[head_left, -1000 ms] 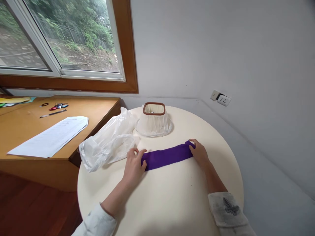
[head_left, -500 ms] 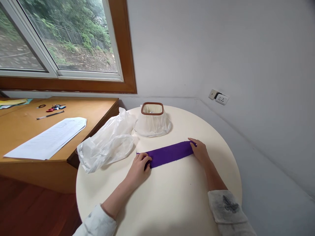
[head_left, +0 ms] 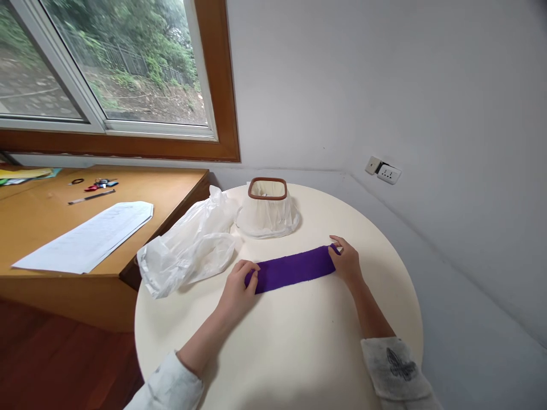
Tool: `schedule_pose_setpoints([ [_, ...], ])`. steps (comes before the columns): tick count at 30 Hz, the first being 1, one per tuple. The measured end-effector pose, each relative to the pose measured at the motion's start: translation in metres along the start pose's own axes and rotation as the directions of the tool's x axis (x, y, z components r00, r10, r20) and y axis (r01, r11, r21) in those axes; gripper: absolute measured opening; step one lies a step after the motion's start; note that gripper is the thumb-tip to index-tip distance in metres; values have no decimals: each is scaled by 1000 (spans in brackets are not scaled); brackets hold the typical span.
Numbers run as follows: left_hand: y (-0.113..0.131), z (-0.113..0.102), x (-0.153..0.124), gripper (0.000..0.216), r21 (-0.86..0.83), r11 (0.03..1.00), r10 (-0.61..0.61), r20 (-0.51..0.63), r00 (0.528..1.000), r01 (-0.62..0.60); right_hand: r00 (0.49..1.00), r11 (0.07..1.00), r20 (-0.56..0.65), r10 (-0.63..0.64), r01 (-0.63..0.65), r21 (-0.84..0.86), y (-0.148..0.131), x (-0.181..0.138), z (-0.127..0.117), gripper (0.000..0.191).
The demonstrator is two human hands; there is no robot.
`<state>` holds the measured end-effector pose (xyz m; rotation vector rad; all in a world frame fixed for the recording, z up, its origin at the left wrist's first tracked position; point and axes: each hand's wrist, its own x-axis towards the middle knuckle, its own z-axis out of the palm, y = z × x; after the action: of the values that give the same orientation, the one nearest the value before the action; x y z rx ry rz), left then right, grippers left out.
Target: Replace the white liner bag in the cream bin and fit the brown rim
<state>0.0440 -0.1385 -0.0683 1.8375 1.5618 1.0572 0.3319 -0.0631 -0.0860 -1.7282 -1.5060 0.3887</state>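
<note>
A long strip of purple cloth lies flat across the round cream table. My left hand pinches the strip's left end, fingers curled over the edge. My right hand grips the right end with thumb and fingers closed on the cloth. Both forearms reach in from the bottom, in pale sleeves.
A crumpled clear plastic bag lies left of the cloth. Behind the cloth stands a small white lampshade with a brown rim. A wooden desk at the left holds white papers, a pen and keys. A wall socket is on the right.
My left hand has closed further over the strip's left end, and the strip looks slightly shorter and narrower. My right hand has stayed at the right end.
</note>
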Motion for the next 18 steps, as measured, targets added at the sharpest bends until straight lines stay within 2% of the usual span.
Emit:
schedule_pose_setpoints([
  [2, 3, -2, 3, 18, -171, 981, -89, -1, 996, 87, 999, 997, -29, -29, 31, 76, -18, -8, 8, 41],
  [4, 4, -4, 6, 21, -373, 907, -184, 63, 981, 194, 998, 986, -26, -64, 68, 150, -38, -20, 19, 40],
  [7, 3, -5, 10, 28, -613, 686, -313, 238, 919, 392, 989, 957, 33, -141, 128, 259, -65, -41, 41, 38],
  [9, 1, -5, 11, 29, -681, 542, -362, 340, 868, 492, 982, 938, 77, -171, 138, 317, -80, -55, 56, 37],
  [11, -1, -5, 12, 29, -694, 456, -378, 415, 828, 556, 971, 921, 121, -204, 149, 360, -92, -68, 69, 37],
  [13, -2, -4, 11, 30, -691, 420, -359, 468, 807, 588, 956, 901, 169, -241, 156, 405, -102, -78, 79, 37],
  [15, -3, -3, 11, 29, -697, 411, -333, 485, 808, 588, 932, 873, 236, -276, 141, 467, -109, -85, 85, 38],
  [18, -4, -3, 9, 31, -695, 461, -349, 430, 833, 552, 885, 819, 330, -328, 92, 566, -114, -89, 85, 43],
])
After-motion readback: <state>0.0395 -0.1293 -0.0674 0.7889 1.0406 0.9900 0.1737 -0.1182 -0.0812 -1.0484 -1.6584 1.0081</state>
